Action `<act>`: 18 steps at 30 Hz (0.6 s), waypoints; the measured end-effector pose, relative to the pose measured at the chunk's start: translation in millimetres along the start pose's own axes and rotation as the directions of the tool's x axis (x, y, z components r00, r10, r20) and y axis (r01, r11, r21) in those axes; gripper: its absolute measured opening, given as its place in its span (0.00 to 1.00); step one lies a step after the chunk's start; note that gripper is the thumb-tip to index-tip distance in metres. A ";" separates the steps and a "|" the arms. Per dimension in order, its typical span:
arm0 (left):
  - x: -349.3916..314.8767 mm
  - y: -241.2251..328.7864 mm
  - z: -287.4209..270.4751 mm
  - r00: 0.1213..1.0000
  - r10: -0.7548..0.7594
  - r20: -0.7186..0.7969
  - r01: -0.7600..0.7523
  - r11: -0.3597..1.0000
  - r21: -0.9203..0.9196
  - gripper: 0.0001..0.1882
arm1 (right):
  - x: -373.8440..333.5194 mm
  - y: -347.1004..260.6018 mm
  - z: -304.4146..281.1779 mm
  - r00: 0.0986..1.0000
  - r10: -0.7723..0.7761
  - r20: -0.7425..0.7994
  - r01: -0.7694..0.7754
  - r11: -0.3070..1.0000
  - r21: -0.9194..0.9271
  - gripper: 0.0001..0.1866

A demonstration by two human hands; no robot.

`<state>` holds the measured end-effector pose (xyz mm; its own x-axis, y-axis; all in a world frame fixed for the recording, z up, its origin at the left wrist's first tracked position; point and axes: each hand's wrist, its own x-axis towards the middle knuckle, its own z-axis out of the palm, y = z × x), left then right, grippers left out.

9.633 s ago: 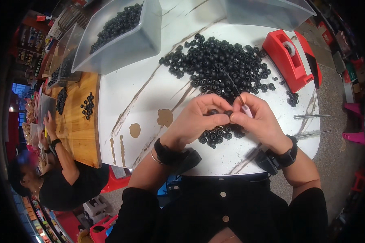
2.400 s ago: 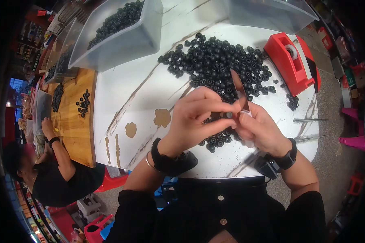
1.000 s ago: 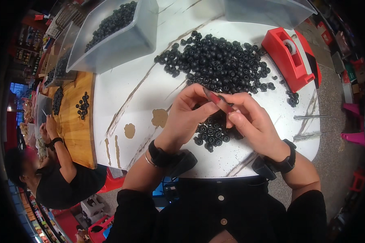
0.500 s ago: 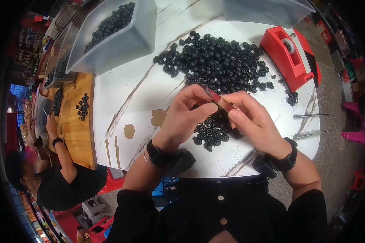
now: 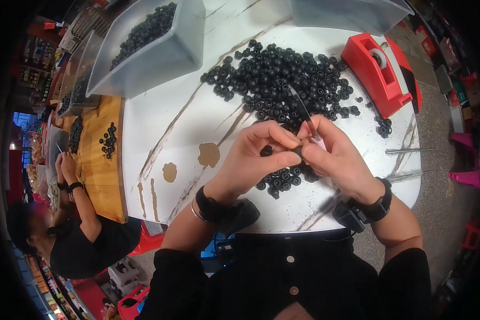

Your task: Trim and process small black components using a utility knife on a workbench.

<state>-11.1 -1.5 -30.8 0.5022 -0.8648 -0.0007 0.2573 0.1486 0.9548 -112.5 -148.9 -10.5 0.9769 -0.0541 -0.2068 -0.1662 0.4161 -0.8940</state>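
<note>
Black ring-shaped pieces (image 5: 282,74) are found heaped across the upper centre of the frame, on a white table (image 5: 160,106) with a brown-veined surface. At the centre, a small dark piece (image 5: 298,151) is pinched at the fingertips of the left hand (image 5: 256,157), whose thumb and forefinger are drawn almost together; the piece is met from the other side by the right hand (image 5: 333,152) and is partly hidden. By the curled fingers of the right hand a knife (image 5: 304,111) is gripped at its pale handle, the blade being pointed toward the upper left, over the heap. A smaller cluster (image 5: 280,182) of such pieces is seen just below the hands. At upper right, a red tape dispenser (image 5: 376,80) is noted. Below it, a thin metal rod (image 5: 408,151) is seen projecting past the table edge. At upper left, a clear plastic box (image 5: 149,72) is partly filled with black pieces. At far left, a co-worker (image 5: 90,234) is seen beside a wooden table (image 5: 106,184), both hands held close together.
</note>
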 end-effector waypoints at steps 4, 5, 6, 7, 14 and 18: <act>-0.2 4.0 -2.1 1.000 -0.012 -0.010 0.011 0.995 -0.096 0.06 | -0.3 0.9 0.6 0.998 -0.056 0.036 0.057 0.998 -0.032 0.12; -0.5 7.9 -4.4 1.000 -0.006 0.012 0.008 0.972 -0.234 0.05 | -0.7 -1.7 1.5 0.998 -0.057 0.037 0.058 0.998 -0.031 0.12; -0.4 10.7 -7.7 0.999 0.005 0.033 0.008 0.930 -0.367 0.04 | -1.3 -6.1 2.8 1.000 -0.010 0.009 0.010 1.000 -0.010 0.12; -0.1 12.5 -11.9 0.999 0.006 0.032 0.007 0.930 -0.367 0.04 | -1.4 -8.5 3.8 0.999 0.038 -0.018 -0.037 0.999 0.013 0.12; 4.5 13.6 -22.7 1.000 0.003 -0.010 -0.008 0.866 -0.501 0.05 | -1.0 -3.4 2.3 0.999 -0.034 -0.020 0.033 0.999 -0.035 0.11; 2.5 12.5 -19.3 0.997 -0.013 0.074 0.047 0.882 -0.470 0.05 | -0.1 0.0 0.6 0.998 -0.067 0.008 0.067 0.997 0.037 0.16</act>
<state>9.3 7.5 -24.7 0.4361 -0.8999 0.0088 0.6380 0.3161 0.7021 -112.6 -148.4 -10.2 0.9869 -0.0746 -0.1428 -0.0952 0.4451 -0.8904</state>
